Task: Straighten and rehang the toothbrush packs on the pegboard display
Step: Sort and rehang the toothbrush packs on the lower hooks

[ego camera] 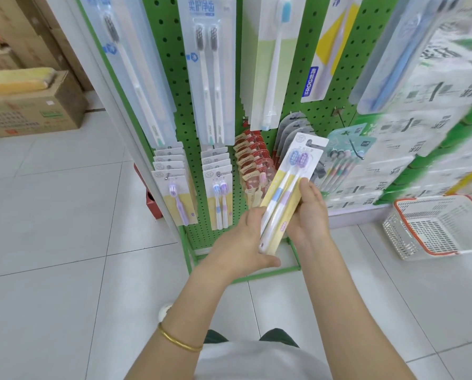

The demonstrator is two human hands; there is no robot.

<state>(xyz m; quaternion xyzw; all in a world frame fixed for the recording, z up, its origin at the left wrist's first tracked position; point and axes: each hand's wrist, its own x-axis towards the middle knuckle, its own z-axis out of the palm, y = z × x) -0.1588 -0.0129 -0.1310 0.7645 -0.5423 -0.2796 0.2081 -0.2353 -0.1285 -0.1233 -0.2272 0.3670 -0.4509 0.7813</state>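
While the two-brush pack (287,187) is tilting off-peg before the green pegboard (174,86) | left hand (244,242) is gripping its bottom end, right hand (310,215) is clasping its right edge | judging: levelling first, then aiming hang-hole at the matching row's (220,200) peg

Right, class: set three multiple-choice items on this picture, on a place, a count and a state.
1. Where is the basket? A on the floor, right of the pegboard; B hung on a peg; C in a hand.
2. How many brushes in the held pack? A one; B two; C four.
3. The held pack is: A hanging; B gripped by left hand and right hand; C on the floor.
Key: 1A, it stands on the floor; 2B, two heads show; 3B, both hands grip it.
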